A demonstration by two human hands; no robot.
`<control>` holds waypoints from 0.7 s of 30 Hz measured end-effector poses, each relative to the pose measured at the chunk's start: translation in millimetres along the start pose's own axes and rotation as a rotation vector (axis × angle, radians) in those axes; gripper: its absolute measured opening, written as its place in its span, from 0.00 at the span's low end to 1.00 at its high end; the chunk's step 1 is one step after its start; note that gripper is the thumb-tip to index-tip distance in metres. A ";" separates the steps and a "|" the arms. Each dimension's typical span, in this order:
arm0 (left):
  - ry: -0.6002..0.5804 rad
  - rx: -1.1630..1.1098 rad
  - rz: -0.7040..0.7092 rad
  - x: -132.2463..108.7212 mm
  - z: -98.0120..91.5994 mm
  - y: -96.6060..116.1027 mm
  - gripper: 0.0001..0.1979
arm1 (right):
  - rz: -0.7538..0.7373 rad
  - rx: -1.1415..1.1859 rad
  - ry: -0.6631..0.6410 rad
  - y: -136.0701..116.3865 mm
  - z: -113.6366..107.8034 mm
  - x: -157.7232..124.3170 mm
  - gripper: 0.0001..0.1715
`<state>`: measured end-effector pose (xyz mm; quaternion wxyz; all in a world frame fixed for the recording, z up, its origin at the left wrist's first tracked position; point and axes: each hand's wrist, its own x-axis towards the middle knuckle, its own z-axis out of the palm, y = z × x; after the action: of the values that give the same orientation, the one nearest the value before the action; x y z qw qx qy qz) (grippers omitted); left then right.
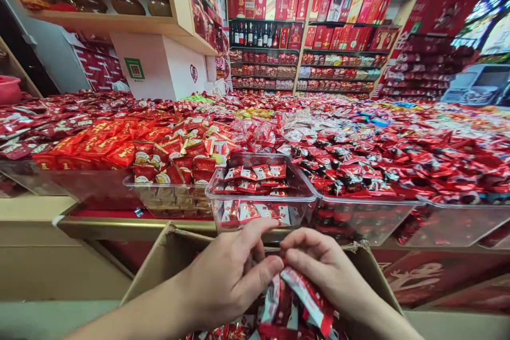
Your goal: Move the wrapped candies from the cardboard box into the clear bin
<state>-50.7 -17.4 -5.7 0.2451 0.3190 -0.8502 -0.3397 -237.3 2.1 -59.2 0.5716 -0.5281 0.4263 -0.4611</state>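
My left hand [227, 271] reaches over an open cardboard box [167, 249], its index finger stretched out and its thumb apart from it. The thumb tip comes close to my right hand [324, 263], whose fingers are curled with the thumb on top. Right under the right thumb is a red-and-white wrapped candy [306, 297], which this hand seems to grip. More red-and-white candies [274, 303] lie below both hands in the box. Just beyond stands a clear plastic bin [263, 199], partly filled with similar small packets [249, 186]. The left palm is hidden.
Left of that bin are a bin of durian candies [179, 164] and a heap of bright red packets [103, 141]. To the right, red-and-black packets [358, 164] rise above their bin's rim. A white pillar [155, 66] and bottle shelves [266, 5] stand behind.
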 end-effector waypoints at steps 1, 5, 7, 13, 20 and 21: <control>-0.066 -0.109 -0.080 -4.7 8.0 -4.7 0.24 | -0.006 0.041 0.061 -1.1 1.6 -0.1 0.15; -0.182 -0.682 -0.245 0.2 32.3 -15.4 0.36 | -0.115 -0.045 0.257 1.8 6.3 -1.3 0.13; -0.127 -0.846 -0.317 6.3 38.2 -15.3 0.36 | -0.169 -0.134 0.315 5.7 5.9 -2.0 0.12; 0.020 -0.853 -0.364 10.2 38.9 -20.3 0.22 | -0.198 -0.239 0.315 12.5 -2.2 0.6 0.13; 0.122 -0.807 -0.343 12.5 36.5 -27.5 0.18 | -0.064 -0.138 0.168 8.5 -5.8 2.7 0.17; 0.125 -0.809 -0.340 13.2 35.5 -26.6 0.19 | -0.064 -0.102 0.188 8.0 -5.2 2.7 0.16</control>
<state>-72.2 -26.9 -45.7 0.3416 0.3529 -0.5678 -0.6606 -241.2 -1.5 -67.6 0.4867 -0.5242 0.4838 -0.5043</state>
